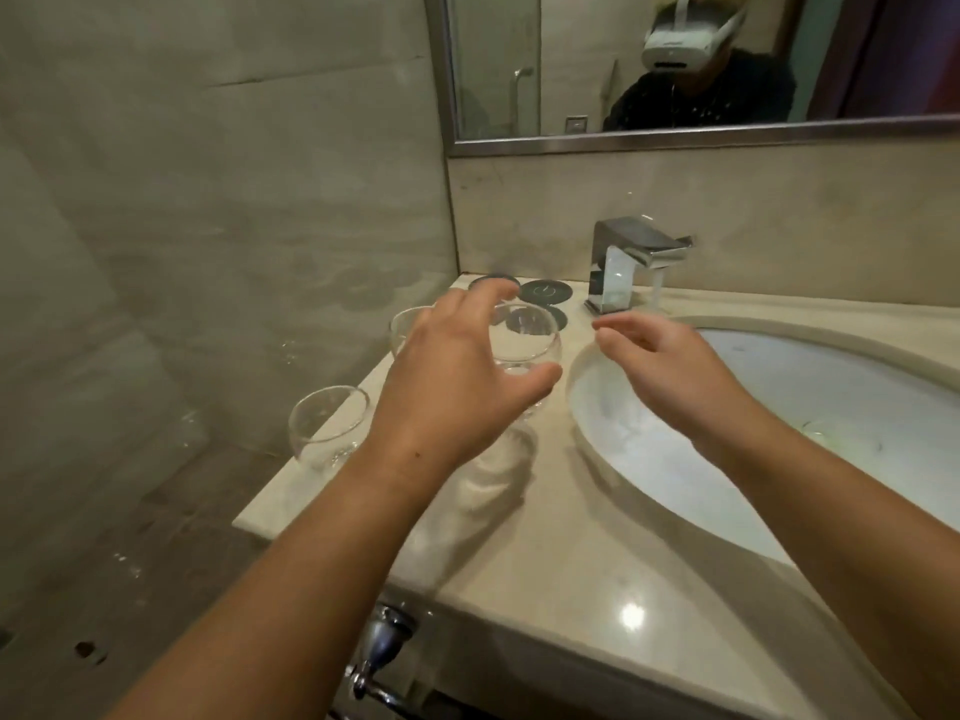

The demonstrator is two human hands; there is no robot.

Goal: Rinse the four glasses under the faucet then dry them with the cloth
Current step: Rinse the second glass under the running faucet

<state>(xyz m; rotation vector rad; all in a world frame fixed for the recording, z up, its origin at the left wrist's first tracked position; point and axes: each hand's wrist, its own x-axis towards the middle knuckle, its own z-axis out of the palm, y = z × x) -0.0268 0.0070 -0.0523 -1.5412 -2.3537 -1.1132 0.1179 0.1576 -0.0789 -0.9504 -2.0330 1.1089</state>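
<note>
Head view, glass (pixel 524 340) beneath left hand (pixel 447 387)

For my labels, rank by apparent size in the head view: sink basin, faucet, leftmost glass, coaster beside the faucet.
1. sink basin
2. faucet and leftmost glass look alike; the glass sits nearer, so no ranking
3. coaster

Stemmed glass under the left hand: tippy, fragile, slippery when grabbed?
Likely top-heavy: the glass has a wide round bowl over what looks like a thin stem, so a sideways nudge may tip it. Thin clear walls suggest it is fragile; the left hand should close gently. Probably slides easily on the glossy counter.
</note>
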